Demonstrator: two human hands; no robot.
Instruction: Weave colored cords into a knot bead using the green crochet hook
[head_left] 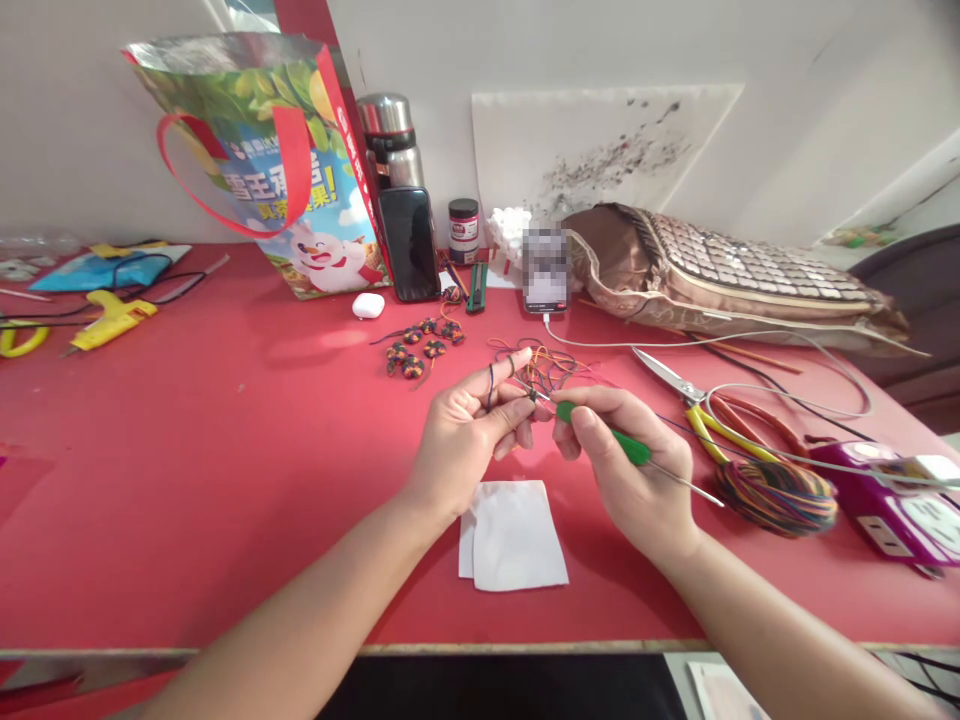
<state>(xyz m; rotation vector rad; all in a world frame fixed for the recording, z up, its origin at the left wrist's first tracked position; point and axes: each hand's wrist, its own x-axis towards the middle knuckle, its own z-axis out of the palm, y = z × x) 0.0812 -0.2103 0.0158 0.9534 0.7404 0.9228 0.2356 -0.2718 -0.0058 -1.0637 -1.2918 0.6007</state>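
My right hand (630, 460) is closed round a green-handled crochet hook (630, 446), whose thin metal shank sticks out behind toward the right. The hook's front end meets a small dark piece of crochet work (532, 395) pinched between the thumb and fingers of my left hand (472, 420). Dark yarn loops round a raised finger of that hand. Behind my fingers lies a loose tangle of multicoloured yarn (555, 362). Several finished round crochet pieces (412, 366) in orange and black lie beyond my left hand.
White paper sheets (521, 540) lie below my hands. To the right are scissors (690, 390), a yarn skein (780, 497) and a purple power strip (892, 510). A shopping bag (300, 220), dark phone (409, 245), charging phone (545, 285) and brown bag (720, 270) stand behind. A yellow glue gun (112, 318) lies left.
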